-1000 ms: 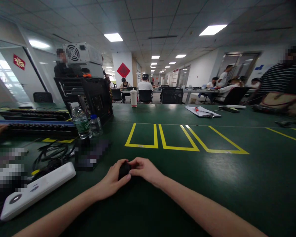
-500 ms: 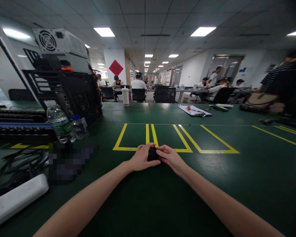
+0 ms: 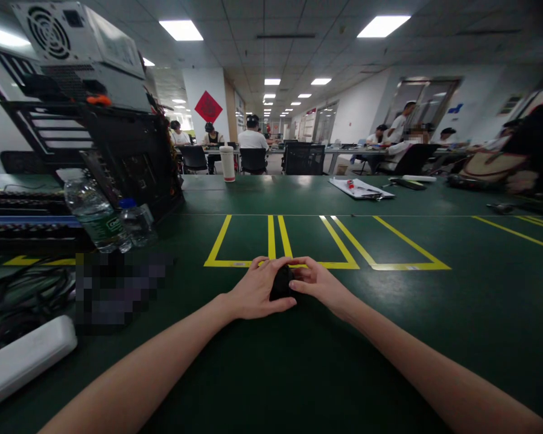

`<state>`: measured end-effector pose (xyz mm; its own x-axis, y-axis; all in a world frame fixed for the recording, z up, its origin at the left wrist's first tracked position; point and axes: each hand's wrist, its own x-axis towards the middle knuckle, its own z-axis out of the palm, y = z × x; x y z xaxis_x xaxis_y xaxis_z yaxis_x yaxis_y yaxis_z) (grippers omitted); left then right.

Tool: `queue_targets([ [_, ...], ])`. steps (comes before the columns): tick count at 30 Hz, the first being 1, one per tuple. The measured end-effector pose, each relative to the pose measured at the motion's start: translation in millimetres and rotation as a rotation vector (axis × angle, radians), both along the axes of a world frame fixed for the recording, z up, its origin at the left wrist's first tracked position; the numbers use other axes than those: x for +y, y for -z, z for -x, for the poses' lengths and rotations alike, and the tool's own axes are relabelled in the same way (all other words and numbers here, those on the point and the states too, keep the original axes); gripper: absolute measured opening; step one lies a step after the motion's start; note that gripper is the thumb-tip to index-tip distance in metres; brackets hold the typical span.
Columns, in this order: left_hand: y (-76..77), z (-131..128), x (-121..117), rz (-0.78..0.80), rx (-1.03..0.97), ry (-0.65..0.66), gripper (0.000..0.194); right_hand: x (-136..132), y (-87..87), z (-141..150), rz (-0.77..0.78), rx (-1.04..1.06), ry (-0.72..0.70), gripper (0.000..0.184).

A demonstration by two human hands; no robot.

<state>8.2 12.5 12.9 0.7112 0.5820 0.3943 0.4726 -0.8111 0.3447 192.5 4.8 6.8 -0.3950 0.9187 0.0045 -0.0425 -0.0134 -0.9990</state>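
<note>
A small, dark, rounded object (image 3: 282, 284) is between my two hands, just on the near side of the yellow tape lines. My left hand (image 3: 257, 290) curves around its left side, fingers over the far top and thumb along the near side. From the right, my right hand (image 3: 322, 288) bends its fingers against the object, with the thumb at its right edge. Both hands are closed on it. Its exact kind does not show, as the fingers cover much of it. Yellow tape (image 3: 335, 265) marks boxes on the green table (image 3: 271, 374) beyond the hands.
On the left stand a plastic bottle (image 3: 95, 214), a smaller blue-capped bottle (image 3: 136, 223) and an open computer case (image 3: 140, 160). Black cables (image 3: 31, 289) lie by a white bar-shaped thing (image 3: 27, 361). Farther back are a white cup (image 3: 227, 163) and a clipboard (image 3: 361, 189). Several people sit beyond.
My left fingers have spread farther over the top of the dark object, and my right fingertips reach toward them. The view has tilted down slightly. Both hands stay around the object.
</note>
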Motion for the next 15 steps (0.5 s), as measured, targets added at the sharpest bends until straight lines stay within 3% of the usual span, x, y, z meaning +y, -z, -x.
queue_targets([
  [11, 0.7, 5.7, 5.9, 0.105, -0.121, 0.006, 0.092, 1.0, 4.8, 4.3, -0.076, -0.017, -0.021, 0.039],
  [15, -1.7, 5.5, 4.4, 0.045, -0.024, 0.004, 0.084, 2.2, 6.8, 4.0, -0.079, -0.014, -0.023, 0.038],
])
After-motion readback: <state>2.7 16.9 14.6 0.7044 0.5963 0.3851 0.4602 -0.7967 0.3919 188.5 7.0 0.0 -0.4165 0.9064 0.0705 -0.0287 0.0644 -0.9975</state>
